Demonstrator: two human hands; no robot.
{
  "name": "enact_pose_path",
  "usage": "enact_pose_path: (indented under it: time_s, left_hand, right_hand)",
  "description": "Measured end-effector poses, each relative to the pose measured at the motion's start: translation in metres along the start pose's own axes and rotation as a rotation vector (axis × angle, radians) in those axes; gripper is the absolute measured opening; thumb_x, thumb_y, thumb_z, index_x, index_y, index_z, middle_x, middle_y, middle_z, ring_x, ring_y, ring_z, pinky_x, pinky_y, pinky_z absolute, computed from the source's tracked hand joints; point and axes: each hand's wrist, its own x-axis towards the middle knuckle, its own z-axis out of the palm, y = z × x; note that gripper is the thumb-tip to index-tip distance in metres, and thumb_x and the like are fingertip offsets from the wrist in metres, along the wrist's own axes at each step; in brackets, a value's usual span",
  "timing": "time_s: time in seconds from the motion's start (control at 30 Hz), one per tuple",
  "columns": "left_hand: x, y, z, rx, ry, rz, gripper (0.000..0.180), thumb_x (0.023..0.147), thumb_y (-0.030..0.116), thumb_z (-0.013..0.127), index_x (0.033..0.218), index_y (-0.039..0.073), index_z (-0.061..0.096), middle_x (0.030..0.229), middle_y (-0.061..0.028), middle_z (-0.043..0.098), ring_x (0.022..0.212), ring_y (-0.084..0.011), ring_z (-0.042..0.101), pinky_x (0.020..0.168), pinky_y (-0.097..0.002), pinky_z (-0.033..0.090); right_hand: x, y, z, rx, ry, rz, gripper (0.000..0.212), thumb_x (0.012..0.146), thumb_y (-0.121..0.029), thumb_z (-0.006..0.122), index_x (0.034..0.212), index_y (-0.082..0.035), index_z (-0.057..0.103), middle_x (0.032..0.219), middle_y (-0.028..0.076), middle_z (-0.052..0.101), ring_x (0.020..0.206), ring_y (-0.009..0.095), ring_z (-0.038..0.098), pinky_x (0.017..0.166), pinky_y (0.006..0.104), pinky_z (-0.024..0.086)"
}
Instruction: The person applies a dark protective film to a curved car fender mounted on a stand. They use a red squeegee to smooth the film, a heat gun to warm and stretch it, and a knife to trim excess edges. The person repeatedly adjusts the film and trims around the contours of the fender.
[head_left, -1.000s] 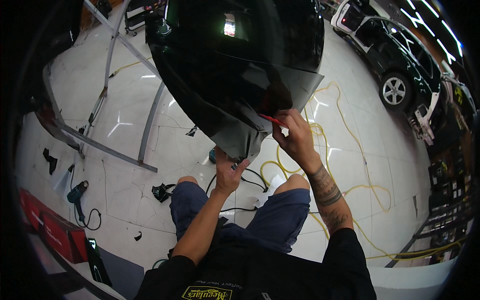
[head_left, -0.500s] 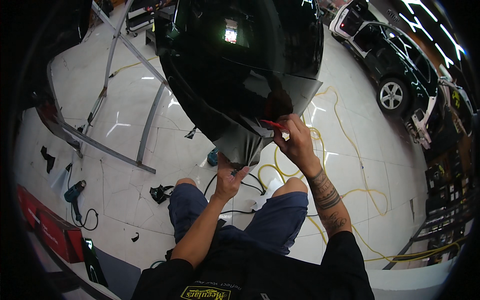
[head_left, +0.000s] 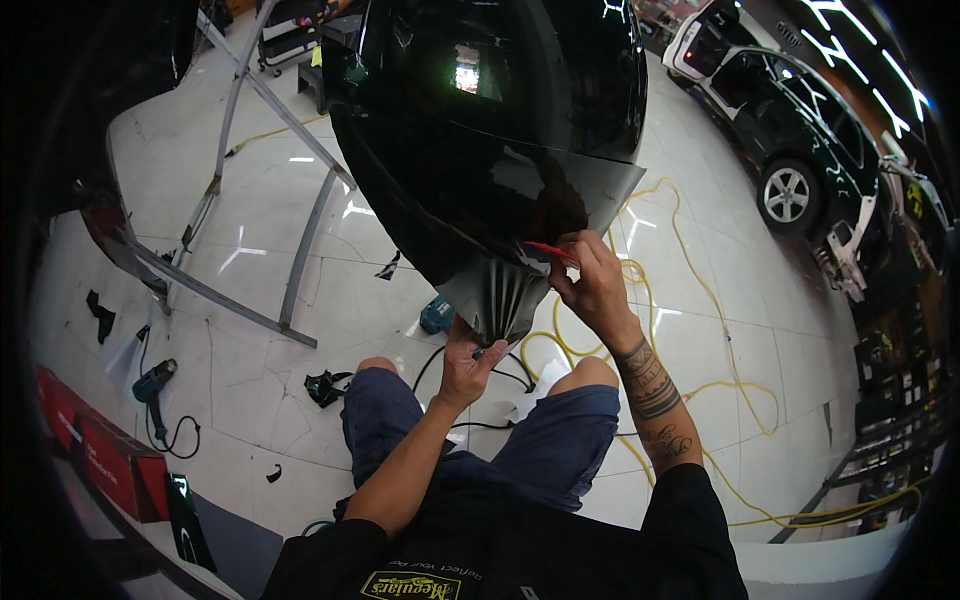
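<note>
Up front, our right hand [head_left: 592, 285] pinches a thin red tool [head_left: 548, 251], its tip against the dark tint film [head_left: 520, 270] that lies over the glossy black car panel [head_left: 480, 140]. Our left hand [head_left: 465, 365] grips the film's wrinkled lower edge from below, fingers closed on it. Beneath us, our knees in blue shorts [head_left: 560, 440] sit over the white tiled floor [head_left: 260, 250], where a yellow cable [head_left: 690, 290] loops. A blue heat gun [head_left: 153, 382] lies off to the left, and a dark car [head_left: 800, 150] stands well apart on the right.
</note>
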Motion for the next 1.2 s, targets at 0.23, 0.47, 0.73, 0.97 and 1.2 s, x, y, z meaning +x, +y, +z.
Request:
enact_pose_path:
  time_s: [0.23,0.47,0.73,0.97,1.2]
  left_hand:
    - [0.003,-0.02,-0.012,0.178,0.078,-0.008,0.025,0.084,0.018,0.071,0.096,-0.003,0.068,0.127,-0.0236,0.047,0.12,-0.0379,0.043,0.101,-0.0414,0.035]
    - [0.027,-0.043,-0.032,0.158,0.023,0.029,0.018,0.078,0.012,0.073,0.093,0.001,0.072,0.125,-0.0198,0.051,0.119,-0.0347,0.044,0.098,-0.0413,0.036]
    - [0.034,-0.039,-0.036,0.126,-0.026,0.021,0.018,0.078,0.012,0.071,0.094,0.004,0.073,0.118,-0.0168,0.06,0.114,-0.034,0.048,0.098,-0.0402,0.037]
    - [0.028,-0.035,-0.031,0.071,0.022,-0.008,0.017,0.075,0.008,0.073,0.091,0.003,0.073,0.111,-0.0142,0.065,0.112,-0.0333,0.049,0.102,-0.0422,0.031]
    - [0.019,-0.036,-0.03,0.073,-0.036,-0.073,0.015,0.077,0.01,0.071,0.09,0.004,0.074,0.106,-0.0126,0.068,0.114,-0.0302,0.049,0.111,-0.047,0.013]
  right_hand:
    - [0.002,-0.001,0.005,-0.002,0.006,0.008,0.025,0.069,0.005,0.069,0.089,0.0,0.054,0.089,0.014,0.059,0.077,0.031,0.06,0.065,0.0373,0.05]
    - [0.001,-0.002,0.012,-0.018,0.016,0.004,0.027,0.068,0.006,0.068,0.089,0.0,0.053,0.09,0.014,0.06,0.079,0.031,0.06,0.064,0.0374,0.051]
    - [0.0,-0.006,0.024,0.005,0.048,0.018,0.03,0.069,0.007,0.069,0.093,0.001,0.054,0.091,0.015,0.06,0.076,0.031,0.061,0.061,0.0369,0.052]
    - [-0.003,-0.011,0.032,-0.01,0.041,0.017,0.032,0.066,0.006,0.069,0.095,0.003,0.054,0.093,0.016,0.059,0.077,0.032,0.061,0.061,0.0373,0.051]
    - [-0.004,-0.016,0.041,-0.04,0.067,0.041,0.029,0.069,0.01,0.069,0.094,0.002,0.055,0.092,0.017,0.061,0.073,0.032,0.063,0.058,0.0365,0.051]
